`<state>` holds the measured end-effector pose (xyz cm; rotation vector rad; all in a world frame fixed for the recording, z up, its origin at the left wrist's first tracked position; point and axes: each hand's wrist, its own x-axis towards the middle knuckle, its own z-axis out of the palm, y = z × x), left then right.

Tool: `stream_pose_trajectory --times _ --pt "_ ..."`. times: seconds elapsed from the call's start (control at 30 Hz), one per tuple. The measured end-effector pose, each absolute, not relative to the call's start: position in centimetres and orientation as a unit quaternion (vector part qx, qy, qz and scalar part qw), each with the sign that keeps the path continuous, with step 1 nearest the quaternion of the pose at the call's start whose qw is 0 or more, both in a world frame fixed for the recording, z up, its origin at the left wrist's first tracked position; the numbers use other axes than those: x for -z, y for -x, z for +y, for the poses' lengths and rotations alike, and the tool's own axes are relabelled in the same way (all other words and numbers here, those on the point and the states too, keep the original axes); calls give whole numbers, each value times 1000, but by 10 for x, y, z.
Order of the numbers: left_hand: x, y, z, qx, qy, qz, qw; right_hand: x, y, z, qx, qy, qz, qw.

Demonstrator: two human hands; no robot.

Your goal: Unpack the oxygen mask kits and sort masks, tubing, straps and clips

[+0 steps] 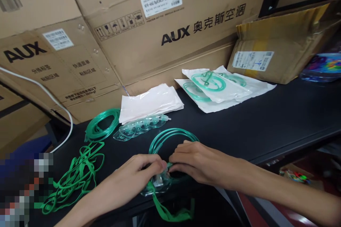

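One clear mask [160,183] is pinched by the left hand [145,170] and right hand [190,159] at the surface's [266,120] front edge. Filled packets [234,94] near the back edge look done; loose masks [144,125], straps [88,163] and tubing [92,126] seem left.

Clear mask [160,181] — partly behind fingers [180,157]

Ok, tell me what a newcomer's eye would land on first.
Probably the left hand and right hand, close together at a clear oxygen mask near the front edge of the black table. Then the tangle of bright green straps on the left, and the large AUX cardboard box standing along the back.
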<state>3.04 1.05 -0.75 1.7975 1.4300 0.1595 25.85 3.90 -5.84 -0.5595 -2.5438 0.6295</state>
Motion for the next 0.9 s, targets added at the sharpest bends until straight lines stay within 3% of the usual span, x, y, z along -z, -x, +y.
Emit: stream_pose_trajectory --times 0.23,0.57,0.7,0.9 --pt "16 -23 10 -56 -733 547 400 59 -259 40 -223 198 -924 240" --pt "11 -30 -9 -70 -792 551 255 60 -264 40 -267 202 -911 240" --pt "6 9 -29 -114 -813 544 173 64 -274 52 -262 288 -882 264" --pt "-14 38 -35 -222 -715 648 139 58 -275 48 -196 328 -900 212"
